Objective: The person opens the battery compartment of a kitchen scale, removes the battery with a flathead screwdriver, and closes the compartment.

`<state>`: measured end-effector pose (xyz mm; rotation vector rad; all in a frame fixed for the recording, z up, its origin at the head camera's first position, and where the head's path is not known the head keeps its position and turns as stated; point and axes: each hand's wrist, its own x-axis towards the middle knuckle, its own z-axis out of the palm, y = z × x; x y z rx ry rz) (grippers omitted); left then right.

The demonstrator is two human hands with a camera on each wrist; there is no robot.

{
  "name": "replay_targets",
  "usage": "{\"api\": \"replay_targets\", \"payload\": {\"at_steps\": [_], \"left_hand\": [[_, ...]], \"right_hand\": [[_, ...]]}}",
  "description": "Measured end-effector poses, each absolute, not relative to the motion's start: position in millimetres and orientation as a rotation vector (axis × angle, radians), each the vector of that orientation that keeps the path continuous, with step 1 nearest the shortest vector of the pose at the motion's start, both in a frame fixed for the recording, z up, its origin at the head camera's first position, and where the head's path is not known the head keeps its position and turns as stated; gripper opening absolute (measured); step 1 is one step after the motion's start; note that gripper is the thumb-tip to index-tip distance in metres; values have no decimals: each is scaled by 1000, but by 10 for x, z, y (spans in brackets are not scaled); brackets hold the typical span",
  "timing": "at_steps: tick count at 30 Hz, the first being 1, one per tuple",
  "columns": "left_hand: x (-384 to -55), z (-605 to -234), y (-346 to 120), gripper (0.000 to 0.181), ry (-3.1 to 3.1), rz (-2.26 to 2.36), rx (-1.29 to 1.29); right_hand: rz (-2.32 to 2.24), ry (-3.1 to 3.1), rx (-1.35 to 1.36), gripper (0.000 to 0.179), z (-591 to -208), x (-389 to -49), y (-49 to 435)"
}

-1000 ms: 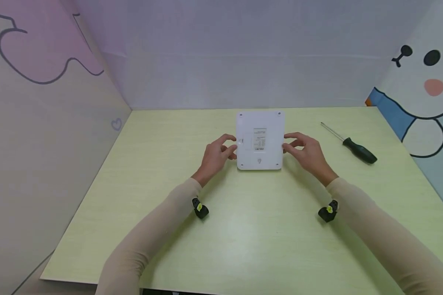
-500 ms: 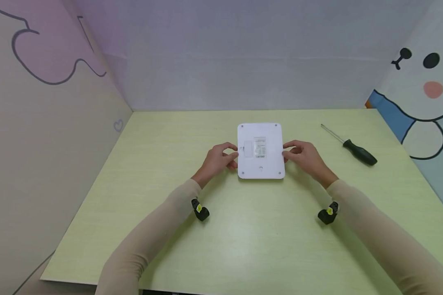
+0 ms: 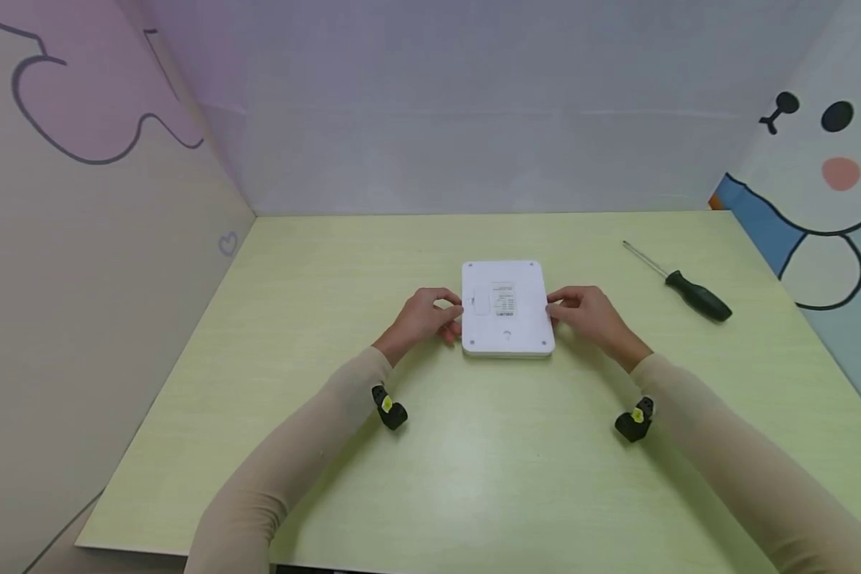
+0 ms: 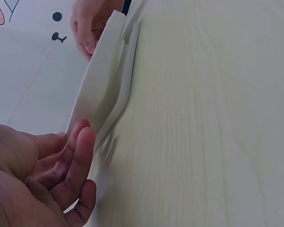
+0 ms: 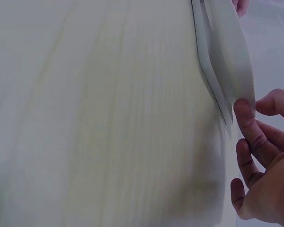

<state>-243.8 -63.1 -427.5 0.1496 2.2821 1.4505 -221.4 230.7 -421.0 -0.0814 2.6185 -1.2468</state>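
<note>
A white calculator [image 3: 489, 335] lies back side up in the middle of the table, with a printed label, a battery cover and a screw at each corner. My left hand [image 3: 425, 315] pinches its left edge between thumb and fingers. On the opposite edge, my right hand [image 3: 588, 311] pinches it the same way. Seen from the side in the left wrist view, the calculator [image 4: 98, 71] has a bent lower face close over the tabletop. In the right wrist view, thumb and index finger of the right hand [image 5: 270, 151] meet at its rim.
A screwdriver [image 3: 699, 297] with a dark green handle lies to the right of the right hand, its tip pointing away to the left. The pale wooden table [image 3: 473, 462] meets printed walls at the back and sides.
The calculator has tipped from a steep tilt down to nearly flat and come slightly nearer to me. Both hands have lowered with it, still at its side edges.
</note>
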Motion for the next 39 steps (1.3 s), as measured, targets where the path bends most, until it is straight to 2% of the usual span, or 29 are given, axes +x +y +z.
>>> {"api": "replay_targets", "payload": {"at_steps": [6, 11, 15, 20, 27, 32, 39], "left_hand": [[-2453, -4238, -644, 20, 2287, 1404, 159], [-2519, -4144, -712, 17, 2410, 1254, 213], [-2680, -4105, -738, 16, 2616, 1151, 264], [-2938, -4176, -662, 25, 2718, 1161, 325], [-3128, -4273, -426, 29, 2690, 1222, 364], [-3138, -4277, -329, 25, 2764, 1191, 361], [-3117, -4247, -324, 22, 2773, 1233, 331]], "right_hand": [[-1239, 2653, -80, 36, -4208, -2197, 2300], [-1098, 2712, -146, 46, -4180, -2112, 2289], [-999, 2754, -160, 59, -4134, -1946, 2274], [-1059, 2742, -112, 65, -4154, -1697, 2213], [-1119, 2796, -39, 52, -4218, -1490, 2099], [-1142, 2830, -22, 42, -4227, -1432, 2056], [-1150, 2837, -37, 40, -4208, -1400, 2057]]}}
